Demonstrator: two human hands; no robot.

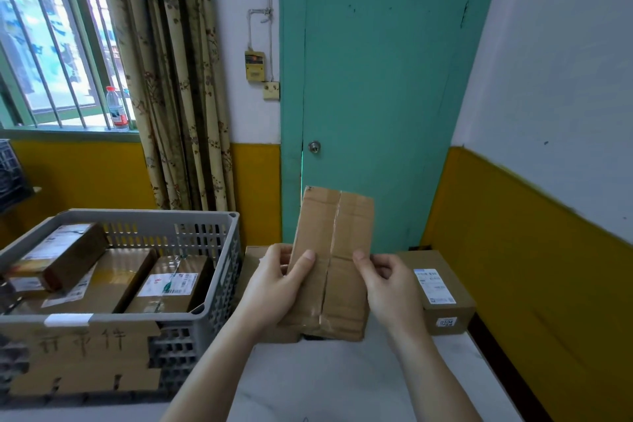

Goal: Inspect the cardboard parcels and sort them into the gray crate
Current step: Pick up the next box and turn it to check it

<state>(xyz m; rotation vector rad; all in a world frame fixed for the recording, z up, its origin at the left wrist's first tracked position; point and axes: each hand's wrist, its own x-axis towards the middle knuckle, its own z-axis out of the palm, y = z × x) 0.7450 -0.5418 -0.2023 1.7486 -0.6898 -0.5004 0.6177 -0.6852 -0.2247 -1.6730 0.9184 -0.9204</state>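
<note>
A flat brown cardboard parcel (334, 257) with a taped seam down its middle stands tilted up above the white table. My left hand (277, 288) grips its left edge, thumb on the front. My right hand (390, 291) grips its right edge the same way. To the left stands the gray crate (219, 250), holding several labelled cardboard parcels (168, 284). One parcel (60, 257) lies tilted on top of the others.
A small labelled box (442, 291) sits on the table at the right, by the yellow wall. Another box (253, 260) lies behind my left hand. A cardboard sign (85, 356) hangs on the crate's front. A green door is behind.
</note>
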